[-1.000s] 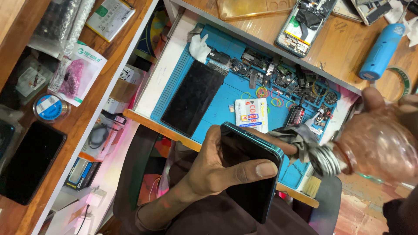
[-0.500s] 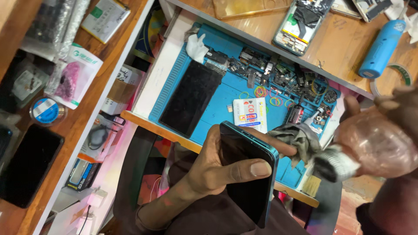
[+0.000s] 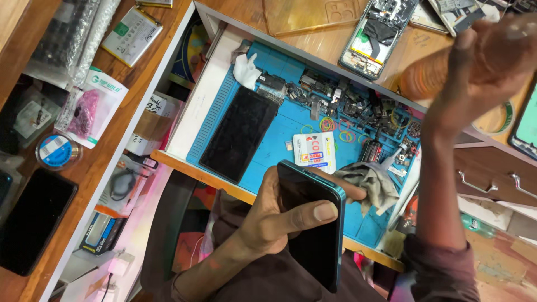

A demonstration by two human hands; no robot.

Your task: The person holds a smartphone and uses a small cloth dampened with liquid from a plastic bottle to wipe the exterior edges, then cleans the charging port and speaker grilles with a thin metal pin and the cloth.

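Observation:
My left hand (image 3: 274, 218) grips a dark phone (image 3: 310, 235) with a teal edge, thumb across its black screen, low in the middle of the view. Its fingertips reach a crumpled grey cloth (image 3: 372, 179) lying on the blue work mat (image 3: 274, 148). My right hand (image 3: 481, 61) is raised at the upper right, blurred, closed around a translucent orange-brown plastic bottle (image 3: 419, 78) above the wooden desk. The arm below it wears a maroon sleeve.
On the mat lie a black screen panel (image 3: 240, 134), a white packet (image 3: 314, 151), coloured rubber bands (image 3: 335, 126) and several small parts. An opened phone (image 3: 377, 33) rests on the desk. A black phone (image 3: 33, 218), tape roll (image 3: 56, 151) and battery (image 3: 131, 36) sit at left.
My right hand has lifted from beside the phone to the upper right with the bottle. The grey cloth has left that hand and now lies on the mat.

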